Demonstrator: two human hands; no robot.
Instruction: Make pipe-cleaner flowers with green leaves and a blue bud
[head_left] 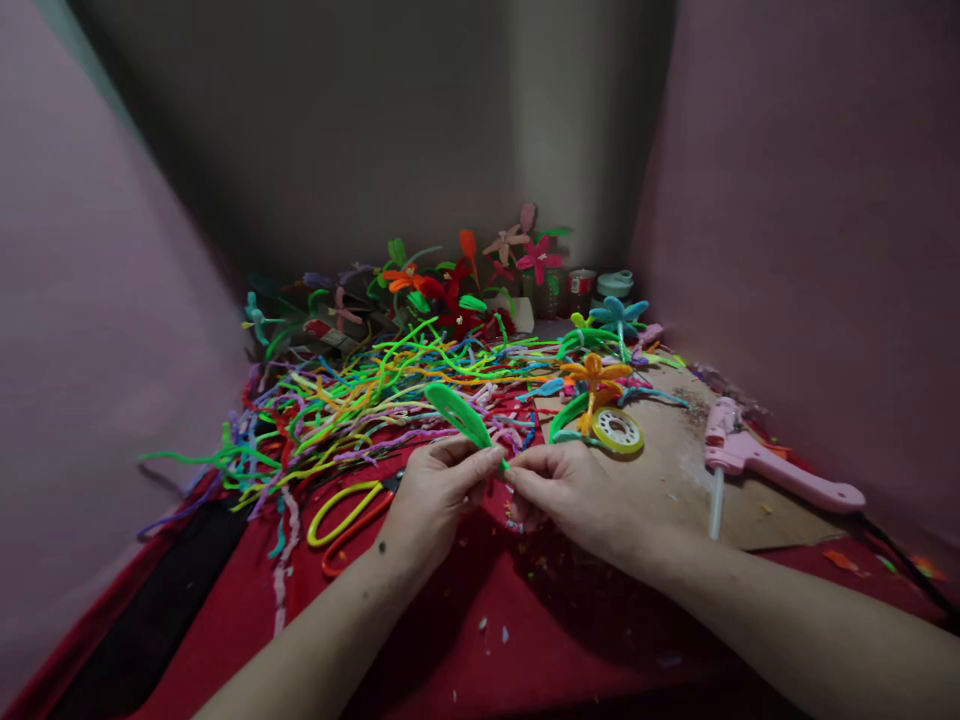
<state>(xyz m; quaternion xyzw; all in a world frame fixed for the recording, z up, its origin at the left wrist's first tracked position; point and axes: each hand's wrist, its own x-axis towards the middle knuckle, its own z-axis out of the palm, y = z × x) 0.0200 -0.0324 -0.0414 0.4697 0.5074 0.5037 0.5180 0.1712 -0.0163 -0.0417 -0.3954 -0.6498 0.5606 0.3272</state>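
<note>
From afar, I saw a red counter with a messy pile of fuzzy sticks. Brown cardboard lay on the right, with a pink glue gun at its right side. The left hand and the right hand both had their grip pinched on the low end of a fuzzy green leaf, which leaned above the counter, left of a little yellow roll.
</note>
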